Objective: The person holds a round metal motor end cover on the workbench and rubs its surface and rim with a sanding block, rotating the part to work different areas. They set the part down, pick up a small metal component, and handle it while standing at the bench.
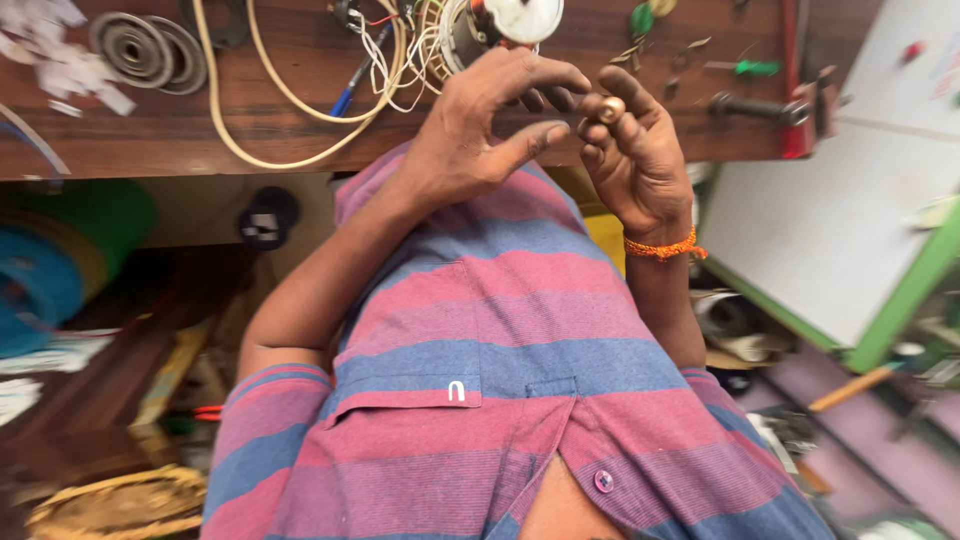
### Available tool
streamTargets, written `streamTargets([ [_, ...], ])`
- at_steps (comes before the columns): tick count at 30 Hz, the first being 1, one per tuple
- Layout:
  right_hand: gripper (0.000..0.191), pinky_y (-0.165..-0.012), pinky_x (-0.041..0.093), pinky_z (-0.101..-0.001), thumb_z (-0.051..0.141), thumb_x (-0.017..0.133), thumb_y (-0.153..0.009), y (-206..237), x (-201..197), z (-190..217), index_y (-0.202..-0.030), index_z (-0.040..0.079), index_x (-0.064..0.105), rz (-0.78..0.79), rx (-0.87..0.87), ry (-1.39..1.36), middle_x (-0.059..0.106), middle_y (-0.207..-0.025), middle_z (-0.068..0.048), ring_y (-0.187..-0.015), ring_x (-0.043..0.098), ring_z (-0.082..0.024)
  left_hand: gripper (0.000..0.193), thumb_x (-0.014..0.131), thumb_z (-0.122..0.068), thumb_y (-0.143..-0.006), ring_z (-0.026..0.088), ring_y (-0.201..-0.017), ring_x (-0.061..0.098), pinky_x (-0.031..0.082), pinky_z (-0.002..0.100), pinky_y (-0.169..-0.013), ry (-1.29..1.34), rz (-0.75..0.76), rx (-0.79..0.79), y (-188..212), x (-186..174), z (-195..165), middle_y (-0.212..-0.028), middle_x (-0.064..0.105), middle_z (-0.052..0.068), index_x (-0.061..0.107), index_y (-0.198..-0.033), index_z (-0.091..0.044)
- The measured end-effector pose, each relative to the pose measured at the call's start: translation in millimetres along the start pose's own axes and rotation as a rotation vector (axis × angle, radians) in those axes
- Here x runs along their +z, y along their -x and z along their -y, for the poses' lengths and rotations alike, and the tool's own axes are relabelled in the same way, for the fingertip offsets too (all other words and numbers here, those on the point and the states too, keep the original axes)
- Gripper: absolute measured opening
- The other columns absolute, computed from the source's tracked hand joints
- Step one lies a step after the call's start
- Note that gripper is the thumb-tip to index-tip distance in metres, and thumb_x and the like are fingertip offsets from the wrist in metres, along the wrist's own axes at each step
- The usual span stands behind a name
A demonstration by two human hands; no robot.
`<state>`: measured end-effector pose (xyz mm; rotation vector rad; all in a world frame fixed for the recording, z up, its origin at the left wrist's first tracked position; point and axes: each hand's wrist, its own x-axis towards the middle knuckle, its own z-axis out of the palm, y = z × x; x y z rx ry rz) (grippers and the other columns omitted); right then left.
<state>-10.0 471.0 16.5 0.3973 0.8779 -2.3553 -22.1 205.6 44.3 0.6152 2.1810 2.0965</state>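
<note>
Brass-coloured ring point(611, 108) sits pinched in the fingertips of the right hand point(635, 150), held above the bench point(300, 110) edge. Left hand point(480, 125) hovers just beside it, fingers loosely spread, holding nothing I can see. Behind them a wound motor part point(480, 25) trails white wires point(395, 60); one cream cable point(260, 95) loops across, two round discs point(150, 50) lie far left.
</note>
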Motion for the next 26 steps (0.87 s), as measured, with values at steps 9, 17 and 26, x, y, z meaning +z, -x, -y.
streamTargets([
  [9,0.033,-0.078,0.060,-0.0338,0.033,0.067,-0.105,-24.2,-48.8,-57.5,-0.115,0.003,0.060,-0.028,-0.013,-0.118,0.065,-0.099,-0.007,-0.085,0.066,-0.017,0.030,0.073,-0.011,-0.095,0.026,-0.102,0.071,0.057,0.035,-0.090,-0.084,-0.001,-0.297,8.0,8.7,11.3,-0.112,0.069,0.010,0.067,-0.124,-0.008],
  [17,0.023,-0.079,0.054,-0.0310,0.029,0.071,-0.105,-45.9,-127.4,-117.7,-0.107,0.013,0.055,-0.232,-0.036,0.090,0.060,-0.103,0.000,-0.087,0.060,-0.012,0.025,0.072,-0.006,-0.094,0.026,-0.094,0.069,0.054,0.035,-0.085,-0.380,-0.180,-0.501,68.8,8.6,29.6,-0.101,0.069,0.010,0.070,-0.119,-0.007],
  [26,0.016,-0.071,0.041,-0.0286,0.035,0.060,-0.118,-71.6,-59.1,-151.2,-0.117,0.020,0.056,-0.018,0.150,0.189,0.050,-0.096,0.005,-0.080,0.048,-0.009,0.024,0.073,-0.011,-0.093,0.032,-0.104,0.068,0.053,0.040,-0.095,-0.500,-0.612,-0.465,178.9,-2.8,0.9,-0.108,0.073,0.014,0.072,-0.116,-0.008],
])
